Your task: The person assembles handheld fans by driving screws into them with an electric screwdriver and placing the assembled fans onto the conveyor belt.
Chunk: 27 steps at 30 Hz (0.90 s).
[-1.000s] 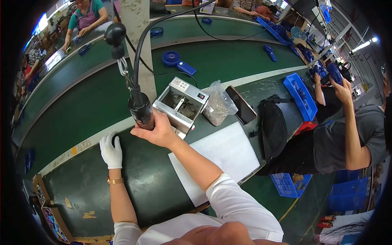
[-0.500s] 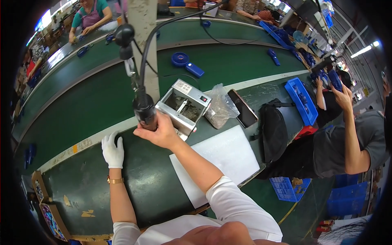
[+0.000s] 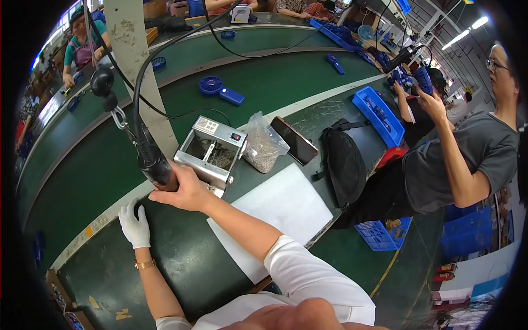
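Note:
My right hand (image 3: 187, 190) is wrapped round a black electric screwdriver (image 3: 157, 170), which hangs from a hook and cable; its tip is hidden. Just right of the tool stands a silver screw feeder (image 3: 220, 133), with small screws heaped inside its open top. In a white glove, my left hand (image 3: 135, 226) rests on the green bench near its far edge, fingers stretched out and thumb apart, holding nothing. A clear plastic bag of screws (image 3: 264, 148) leans beside the feeder. On the bench under my right forearm lies a white foam sheet (image 3: 291, 198).
Past the bench runs a green conveyor belt carrying a blue handheld fan (image 3: 220, 91). A phone (image 3: 295, 141), black pouch (image 3: 344, 162) and blue tray (image 3: 379, 116) lie to the right, near a standing co-worker (image 3: 448, 165). A pillar (image 3: 135, 60) rises beyond the screwdriver.
The view has turned, so the bench and its things sit further left in the picture. My right hand keeps its grip on the screwdriver; my left hand stays on the bench.

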Motion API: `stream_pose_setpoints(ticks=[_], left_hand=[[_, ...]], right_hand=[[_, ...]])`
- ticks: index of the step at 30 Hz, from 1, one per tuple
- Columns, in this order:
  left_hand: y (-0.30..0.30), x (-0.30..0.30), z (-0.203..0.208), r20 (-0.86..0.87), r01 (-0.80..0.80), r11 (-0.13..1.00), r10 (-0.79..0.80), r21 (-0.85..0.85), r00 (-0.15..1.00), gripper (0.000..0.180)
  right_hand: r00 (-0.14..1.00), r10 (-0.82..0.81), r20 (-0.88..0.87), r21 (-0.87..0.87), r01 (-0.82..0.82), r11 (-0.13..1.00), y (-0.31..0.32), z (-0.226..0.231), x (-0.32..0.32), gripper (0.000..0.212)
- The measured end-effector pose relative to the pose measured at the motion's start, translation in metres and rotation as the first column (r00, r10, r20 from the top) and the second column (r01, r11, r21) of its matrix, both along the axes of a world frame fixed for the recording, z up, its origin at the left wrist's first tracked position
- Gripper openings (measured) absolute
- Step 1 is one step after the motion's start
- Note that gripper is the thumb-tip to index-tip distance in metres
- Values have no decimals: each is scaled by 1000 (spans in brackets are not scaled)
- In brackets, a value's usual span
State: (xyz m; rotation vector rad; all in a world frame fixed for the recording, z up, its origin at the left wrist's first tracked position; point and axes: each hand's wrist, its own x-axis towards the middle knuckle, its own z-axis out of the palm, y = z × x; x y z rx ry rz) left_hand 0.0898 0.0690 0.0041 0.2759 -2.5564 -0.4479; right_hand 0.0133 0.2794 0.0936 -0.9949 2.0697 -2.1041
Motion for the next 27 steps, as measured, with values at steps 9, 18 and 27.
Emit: stream_pose_setpoints(ticks=[9, 18, 27], left_hand=[[-4, 1, -3, 36, 0, 1000, 0, -1, 999, 25], [-3, -1, -3, 57, -3, 1000, 2, 22, 998, 24], [-3, -2, -4, 52, -1, 1000, 1, -6, 999, 24]], right_hand=[[995, -70, -78, -48, 66, 997, -5, -6, -1, 46], [998, -28, -57, -52, 25, 998, -1, 1, -1, 44], [995, -53, -87, -40, 50, 998, -2, -2, -1, 46]])
